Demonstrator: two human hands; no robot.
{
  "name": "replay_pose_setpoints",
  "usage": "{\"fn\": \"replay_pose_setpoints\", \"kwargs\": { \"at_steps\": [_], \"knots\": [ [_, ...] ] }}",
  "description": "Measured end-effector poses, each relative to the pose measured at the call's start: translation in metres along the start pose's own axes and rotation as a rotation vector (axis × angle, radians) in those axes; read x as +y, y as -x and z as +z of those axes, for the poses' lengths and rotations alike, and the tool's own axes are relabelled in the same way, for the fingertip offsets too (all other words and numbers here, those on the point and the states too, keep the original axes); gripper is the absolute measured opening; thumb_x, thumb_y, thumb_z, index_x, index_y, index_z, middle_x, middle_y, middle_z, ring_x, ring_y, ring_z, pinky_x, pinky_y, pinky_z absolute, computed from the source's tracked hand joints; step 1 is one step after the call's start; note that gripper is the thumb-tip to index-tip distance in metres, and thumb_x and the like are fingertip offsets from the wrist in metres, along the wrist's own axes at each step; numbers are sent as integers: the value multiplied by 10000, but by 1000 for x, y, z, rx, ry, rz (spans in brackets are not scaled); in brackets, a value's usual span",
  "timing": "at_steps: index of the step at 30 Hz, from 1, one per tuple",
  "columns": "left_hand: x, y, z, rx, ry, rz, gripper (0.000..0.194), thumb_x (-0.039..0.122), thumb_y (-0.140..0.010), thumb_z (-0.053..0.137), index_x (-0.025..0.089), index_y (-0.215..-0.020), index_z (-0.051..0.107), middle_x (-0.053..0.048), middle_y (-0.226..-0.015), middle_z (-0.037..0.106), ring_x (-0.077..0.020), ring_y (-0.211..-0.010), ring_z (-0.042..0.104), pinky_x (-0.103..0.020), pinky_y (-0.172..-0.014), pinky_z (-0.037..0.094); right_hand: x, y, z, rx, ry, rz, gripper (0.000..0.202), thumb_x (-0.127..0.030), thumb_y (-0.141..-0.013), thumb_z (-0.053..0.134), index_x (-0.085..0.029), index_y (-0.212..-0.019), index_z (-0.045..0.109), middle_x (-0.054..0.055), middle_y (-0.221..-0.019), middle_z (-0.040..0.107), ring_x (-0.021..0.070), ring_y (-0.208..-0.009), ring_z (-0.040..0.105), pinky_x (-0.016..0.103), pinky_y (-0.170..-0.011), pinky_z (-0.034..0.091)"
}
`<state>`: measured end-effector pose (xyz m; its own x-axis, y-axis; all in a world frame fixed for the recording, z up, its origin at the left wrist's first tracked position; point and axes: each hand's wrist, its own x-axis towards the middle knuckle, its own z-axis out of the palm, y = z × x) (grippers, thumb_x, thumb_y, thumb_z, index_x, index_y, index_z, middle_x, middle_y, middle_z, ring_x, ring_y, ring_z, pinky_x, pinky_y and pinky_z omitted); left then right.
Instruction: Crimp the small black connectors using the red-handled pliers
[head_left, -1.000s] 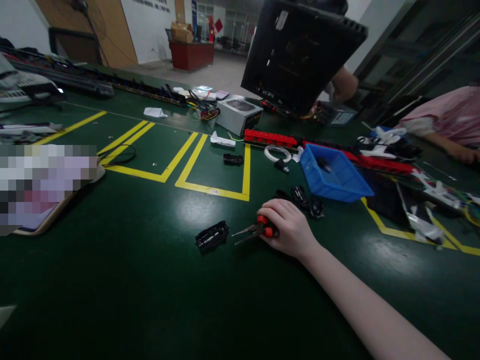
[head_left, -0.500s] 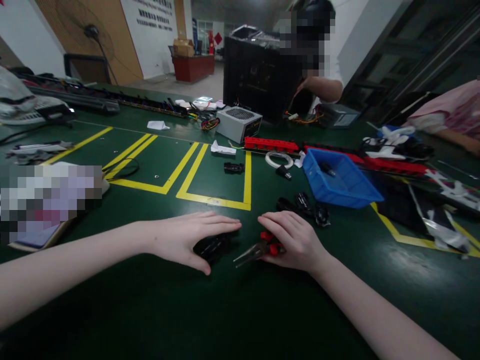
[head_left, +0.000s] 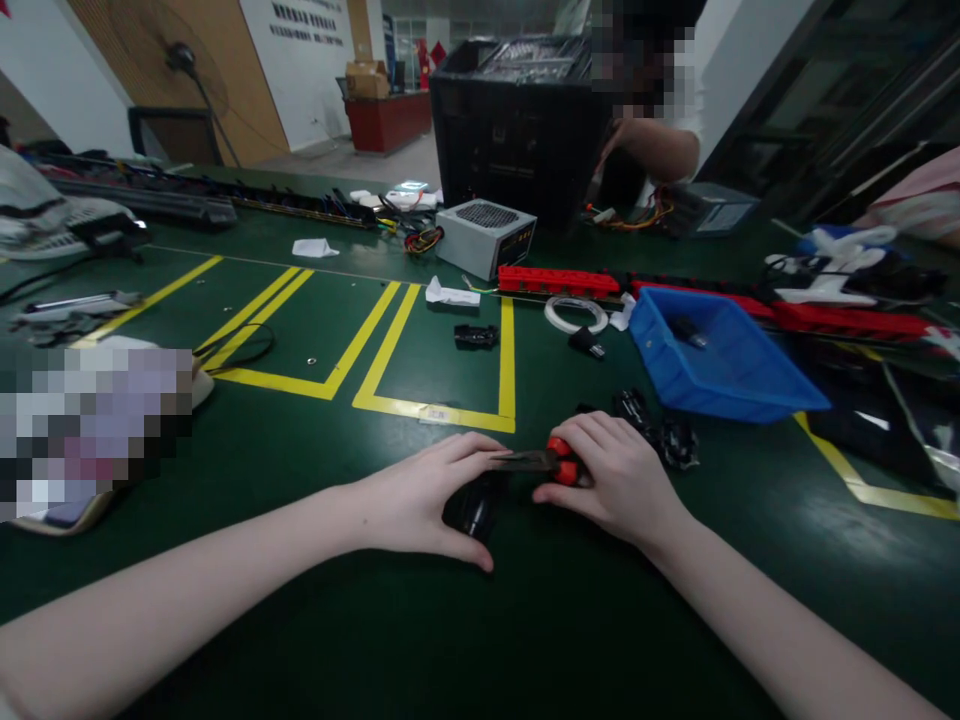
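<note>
The right hand [head_left: 611,478] grips red-handled pliers [head_left: 541,461]; the left hand [head_left: 435,500] spreads around a black part [head_left: 477,508]

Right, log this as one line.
left hand: open around black part | right hand: holding pliers | pliers: tips by left hand | blue bin: farther right

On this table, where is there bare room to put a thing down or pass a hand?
The table is bare between the left forearm and the right forearm, and from the right forearm to the yellow tape at right. It is crowded around the grey box, the red strip and the blue tray.
</note>
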<state>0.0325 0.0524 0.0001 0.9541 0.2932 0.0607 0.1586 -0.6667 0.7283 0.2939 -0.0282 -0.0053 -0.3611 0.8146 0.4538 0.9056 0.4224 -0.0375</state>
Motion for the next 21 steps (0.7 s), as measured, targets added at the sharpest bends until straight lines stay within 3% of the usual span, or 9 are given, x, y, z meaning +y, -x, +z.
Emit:
{"fn": "replay_pose_setpoints", "kwargs": {
  "at_steps": [5, 8, 11, 21],
  "knots": [
    [-3, 4, -8, -64, 3, 1, 865, 461, -783, 769, 266, -1509, 340, -123, -1477, 446, -313, -1341, 449, -522, -1097, 430, 1, 4, -1, 4, -39, -26, 583, -676, -938, 327, -161, -983, 598, 124, -945, 677, 242, -866, 604, 371, -730, 459],
    [-5, 6, -11, -80, 6, -6, 848, 440, -809, 748, 265, -1521, 322, -124, -1492, 430, -312, -1361, 429, -521, -1108, 418, -1, 6, -2, 57, -45, -73, 594, -622, -976, 233, -152, -990, 596, 129, -941, 672, 246, -888, 610, 392, -793, 477],
    [-8, 7, -11, -83, 15, 3, 803, 435, -822, 741, 259, -1504, 356, -113, -1477, 446, -292, -1355, 436, -498, -1114, 419, -5, 7, -3, 96, -42, -133, 563, -556, -1001, 230, -132, -991, 601, 137, -926, 666, 255, -920, 612, 423, -888, 476],
    [-12, 9, -7, -27, -16, 53, 876, 469, -762, 781, 276, -1502, 354, -124, -1359, 493, -305, -1225, 519, -498, -1006, 485, -13, 5, 0, 104, -25, -119, 491, -495, -1009, 297, -119, -974, 611, 145, -931, 647, 222, -816, 594, 358, -708, 490]
  ]
}}
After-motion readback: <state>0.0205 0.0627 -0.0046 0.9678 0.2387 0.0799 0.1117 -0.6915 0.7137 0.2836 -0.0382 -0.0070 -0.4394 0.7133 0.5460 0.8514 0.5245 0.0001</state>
